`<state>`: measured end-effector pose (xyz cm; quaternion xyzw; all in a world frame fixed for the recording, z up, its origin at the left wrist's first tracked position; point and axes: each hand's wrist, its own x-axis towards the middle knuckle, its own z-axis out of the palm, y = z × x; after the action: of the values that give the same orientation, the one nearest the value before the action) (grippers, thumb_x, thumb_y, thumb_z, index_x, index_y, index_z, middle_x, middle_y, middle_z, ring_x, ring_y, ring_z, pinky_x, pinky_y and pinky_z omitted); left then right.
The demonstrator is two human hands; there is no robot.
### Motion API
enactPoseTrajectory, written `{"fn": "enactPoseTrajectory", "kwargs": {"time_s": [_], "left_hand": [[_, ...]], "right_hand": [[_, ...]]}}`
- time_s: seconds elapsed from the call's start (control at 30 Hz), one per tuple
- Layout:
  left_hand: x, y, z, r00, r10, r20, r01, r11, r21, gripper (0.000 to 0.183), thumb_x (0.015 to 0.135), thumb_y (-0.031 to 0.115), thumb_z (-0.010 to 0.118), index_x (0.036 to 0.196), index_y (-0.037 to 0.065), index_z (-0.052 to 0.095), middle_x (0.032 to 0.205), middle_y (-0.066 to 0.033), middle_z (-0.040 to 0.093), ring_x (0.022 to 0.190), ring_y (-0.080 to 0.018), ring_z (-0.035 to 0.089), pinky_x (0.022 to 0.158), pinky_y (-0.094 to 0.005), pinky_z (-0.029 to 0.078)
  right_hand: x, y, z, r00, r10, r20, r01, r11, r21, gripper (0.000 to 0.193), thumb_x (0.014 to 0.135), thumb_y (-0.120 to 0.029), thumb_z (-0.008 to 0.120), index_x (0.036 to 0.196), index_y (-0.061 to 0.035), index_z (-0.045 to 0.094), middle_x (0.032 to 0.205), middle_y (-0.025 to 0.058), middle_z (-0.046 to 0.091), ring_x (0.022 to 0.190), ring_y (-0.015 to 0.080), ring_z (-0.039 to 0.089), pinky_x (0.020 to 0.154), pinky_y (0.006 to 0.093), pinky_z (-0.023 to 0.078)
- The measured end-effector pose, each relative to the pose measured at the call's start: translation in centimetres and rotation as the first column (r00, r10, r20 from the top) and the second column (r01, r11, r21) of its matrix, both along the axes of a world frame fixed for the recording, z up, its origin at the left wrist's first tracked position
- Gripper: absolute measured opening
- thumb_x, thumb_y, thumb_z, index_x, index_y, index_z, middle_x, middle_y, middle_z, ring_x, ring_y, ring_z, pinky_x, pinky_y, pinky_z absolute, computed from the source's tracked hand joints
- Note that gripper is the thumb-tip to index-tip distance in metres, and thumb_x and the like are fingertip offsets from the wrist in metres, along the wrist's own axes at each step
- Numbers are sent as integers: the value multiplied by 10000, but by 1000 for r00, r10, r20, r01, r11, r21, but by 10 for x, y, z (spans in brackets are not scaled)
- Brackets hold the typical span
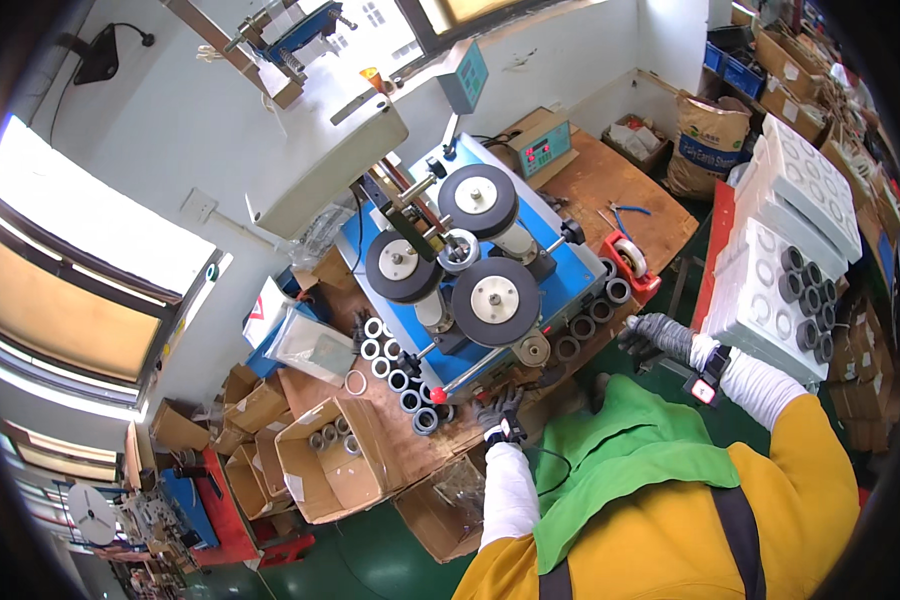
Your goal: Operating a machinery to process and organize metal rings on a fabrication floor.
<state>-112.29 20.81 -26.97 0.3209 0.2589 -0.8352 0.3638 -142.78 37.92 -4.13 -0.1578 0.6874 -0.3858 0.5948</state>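
Note:
My left hand [500, 414], in a dark grey glove, rests with spread fingers at the bench's front edge, just below the blue machine [565, 268]. My right hand [660, 338], gloved too, hangs past the bench's right front edge; its fingers look apart, with nothing visible in them. Three black rubber wheels [495, 303] stand on the machine, and a grey ring [458, 251] sits between them. Dark rings [582, 327] line the bench's edge between my hands. Left of my left hand lie several pale-and-dark rings [398, 380].
A cardboard box [335, 470] with some rings stands at the bench's left. White foam trays [760, 300], one carrying dark rings [808, 290], are stacked at right. A red tape dispenser [630, 265], blue-handled pliers [630, 210] and a control box [542, 150] occupy the bench's right side.

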Motion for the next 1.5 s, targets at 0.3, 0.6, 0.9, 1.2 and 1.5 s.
{"fn": "enactPoseTrajectory", "kwargs": {"time_s": [0.3,0.6,0.9,1.2,1.5], "left_hand": [[13,7,0,973,228,35,-230,969,87,786,744,586,446,1360,200,146,1424,-84,148,1259,-343,241,970,-630,158],[58,-31,110,473,407,781,439,660,-610,503,773,310,619,1150,16,465,1110,-98,508,978,-249,521,837,-349,439],[14,-62,172,-434,827,356,692,53,720,269,670,367,647,743,109,632,788,-88,604,807,-264,581,640,-376,453],[14,-113,182,-497,442,747,601,-445,664,458,724,481,606,917,66,639,906,-132,629,863,-302,582,791,-337,440],[-1,-94,211,-249,475,844,668,-547,505,436,704,490,616,741,57,653,611,-100,612,564,-195,568,561,-324,442]], "right_hand": [[-41,-49,-35,980,196,28,-186,960,-212,423,878,-423,424,974,-50,599,864,73,633,753,170,602,689,286,482],[-37,-141,14,956,241,169,-172,924,-343,569,854,-472,428,1192,-14,427,1128,151,506,1094,233,450,932,421,342],[14,-252,10,829,240,505,20,889,-456,237,822,-208,581,1020,-82,544,908,64,618,782,166,608,682,320,522],[22,-251,24,953,231,197,-101,853,-512,244,848,-268,546,1005,-82,566,884,26,613,751,98,580,667,245,487],[15,-254,4,971,237,-29,-221,844,-489,257,844,-306,541,943,-76,602,813,31,617,683,95,562,590,254,468]]}}
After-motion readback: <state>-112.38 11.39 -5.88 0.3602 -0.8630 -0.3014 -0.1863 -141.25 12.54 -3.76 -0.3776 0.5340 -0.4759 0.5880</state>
